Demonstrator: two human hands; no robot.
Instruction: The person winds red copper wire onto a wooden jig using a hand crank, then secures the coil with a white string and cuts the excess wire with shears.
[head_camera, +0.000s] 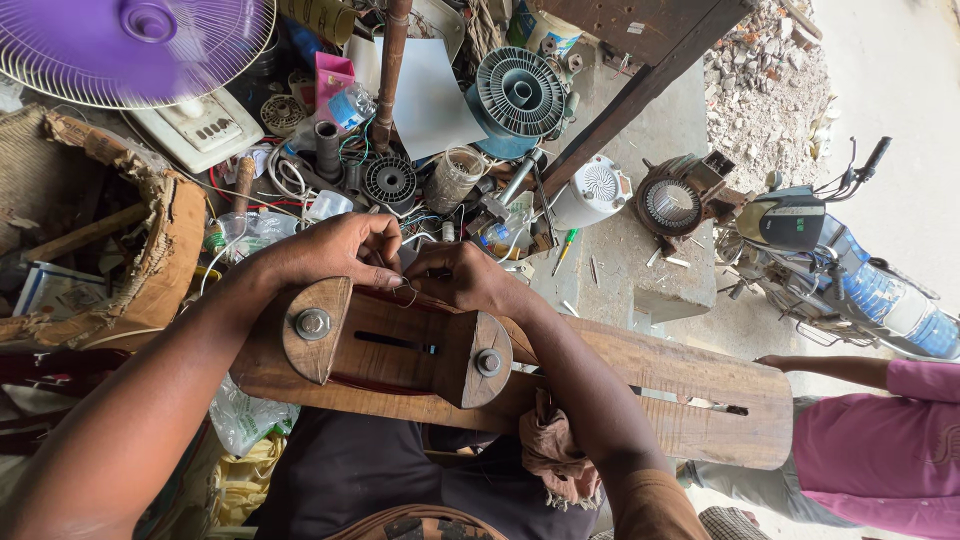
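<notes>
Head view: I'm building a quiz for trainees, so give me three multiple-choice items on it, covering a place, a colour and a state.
1. Where is the fan?
A. top left
B. bottom right
C. centre

2. What colour are its blades?
A. green
B. purple
C. red

3. What are the left hand and right hand doing?
A. lying flat and open
B. pinching thin wire above the wooden winding former
C. gripping a hammer

Answers: 1 A, it fills the upper left corner; 2 B, the blades look purple; 3 B, the fingertips of both hands close on wire at the former's top edge.
</notes>
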